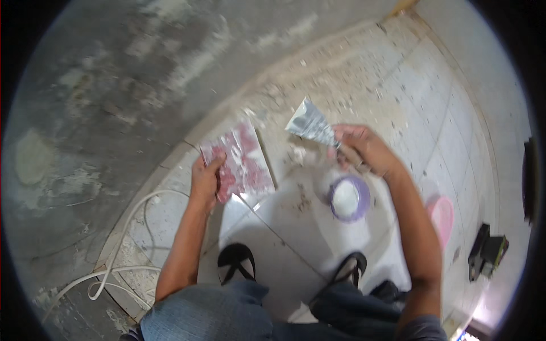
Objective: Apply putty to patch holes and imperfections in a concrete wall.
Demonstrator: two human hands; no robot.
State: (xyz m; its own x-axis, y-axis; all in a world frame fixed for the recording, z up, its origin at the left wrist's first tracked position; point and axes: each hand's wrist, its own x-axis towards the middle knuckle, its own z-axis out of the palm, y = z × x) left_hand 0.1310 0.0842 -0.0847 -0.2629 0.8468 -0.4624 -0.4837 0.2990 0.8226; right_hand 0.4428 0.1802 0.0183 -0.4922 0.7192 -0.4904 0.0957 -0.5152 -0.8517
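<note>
My left hand [206, 177] grips a flat rectangular board [242, 162], reddish with white paste smeared over its face, the thumb lying on top. In my right hand [361, 149] is a putty knife [311, 124], held by its handle. Its wide blade points up and to the left, coated with white-grey paste, and is apart from the board. Just below my right hand, a purple tub [364, 202] with white paste [345, 198] inside stands on the floor.
A grey wall [114, 113] with patchy white areas runs along the left. Crumbs and flakes litter the tiled floor [352, 79] near it. A white cable [122, 244] loops at lower left. On the right are a pink container [441, 219] and a black object [486, 253].
</note>
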